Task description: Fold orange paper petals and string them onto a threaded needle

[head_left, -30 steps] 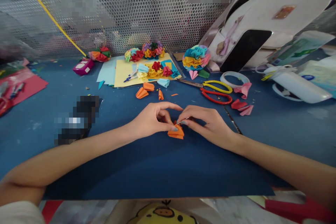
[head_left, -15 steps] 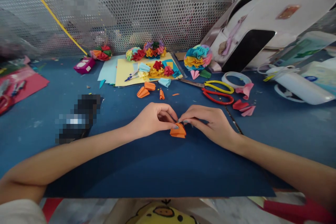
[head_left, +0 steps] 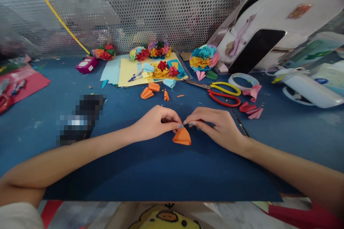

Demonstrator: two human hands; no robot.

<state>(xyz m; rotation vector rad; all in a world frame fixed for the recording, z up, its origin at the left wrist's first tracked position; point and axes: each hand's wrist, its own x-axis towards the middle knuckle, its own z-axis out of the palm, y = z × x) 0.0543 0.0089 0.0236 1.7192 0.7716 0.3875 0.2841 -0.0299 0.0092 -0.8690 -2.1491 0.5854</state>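
Orange paper wedge (head_left: pixel 182 136), folded; hands (head_left: pixel 153 125) (head_left: pixel 217 127) nearly together, left pinching narrow tip, right's exact hold unclear.

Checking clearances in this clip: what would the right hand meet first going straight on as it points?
Probably the left hand, close ahead of the right hand; the folded orange paper hangs just below both sets of fingertips in the picture. Depth there is unclear.

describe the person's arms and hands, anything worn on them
The left hand and right hand have grey-blue nails; no gloves, bracelet or watch show. Both forearms are bare. A short whitish sleeve shows on the left, none on the right.
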